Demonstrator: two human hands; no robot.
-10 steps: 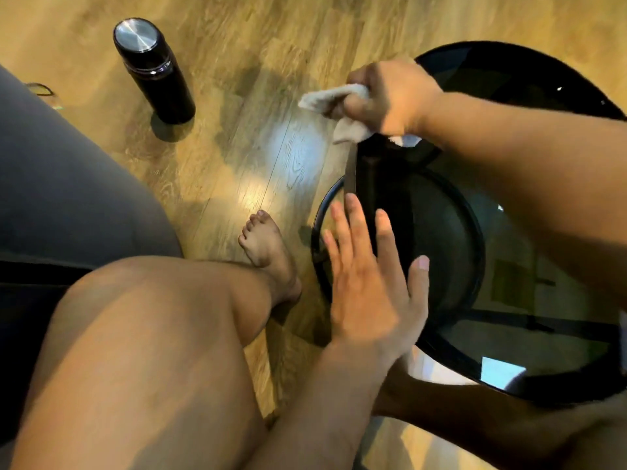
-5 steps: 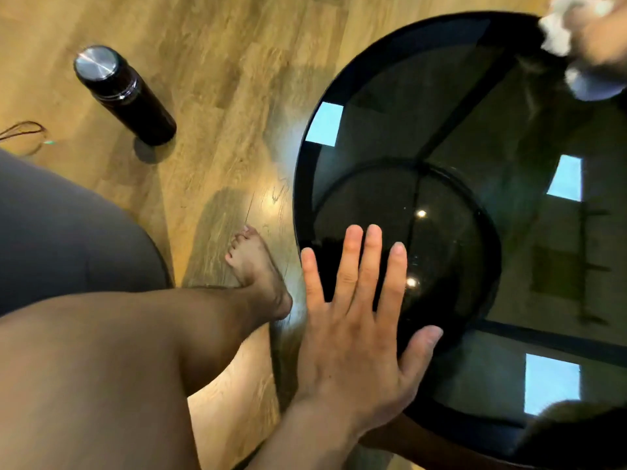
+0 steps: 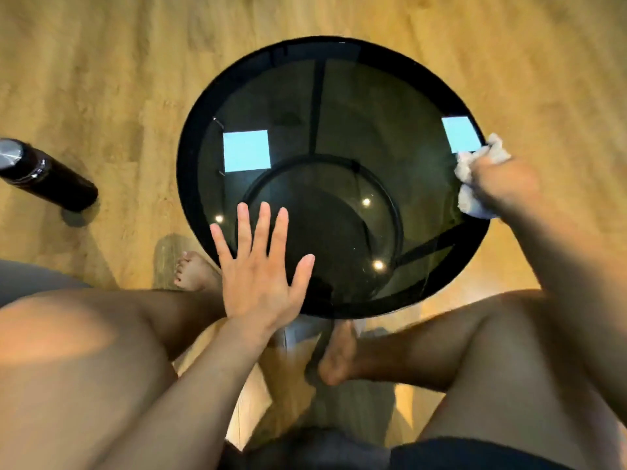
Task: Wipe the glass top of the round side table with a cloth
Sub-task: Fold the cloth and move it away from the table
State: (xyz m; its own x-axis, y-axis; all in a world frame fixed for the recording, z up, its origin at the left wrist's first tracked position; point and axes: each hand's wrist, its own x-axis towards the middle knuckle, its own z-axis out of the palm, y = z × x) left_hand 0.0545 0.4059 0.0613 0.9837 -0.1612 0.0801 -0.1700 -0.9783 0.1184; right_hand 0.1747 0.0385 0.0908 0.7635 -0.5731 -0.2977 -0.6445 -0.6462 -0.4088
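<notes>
The round side table (image 3: 339,49) has a dark glass top in a black rim and stands on the wooden floor between my knees. My left hand (image 3: 261,269) lies flat on the near left part of the glass, fingers spread, holding nothing. At the right rim my right hand (image 3: 502,184) grips a crumpled white cloth (image 3: 475,171) and presses it on the glass edge. Bright square reflections show on the glass.
A black flask with a steel lid (image 3: 44,174) stands on the floor to the left. My bare feet (image 3: 196,273) sit beside and under the table. A grey cushion edge (image 3: 30,276) is at the left.
My right hand has swept the cloth from the far left rim around the far side to the right rim. The view has swung right, bringing the whole table into sight. My left hand stays flat.
</notes>
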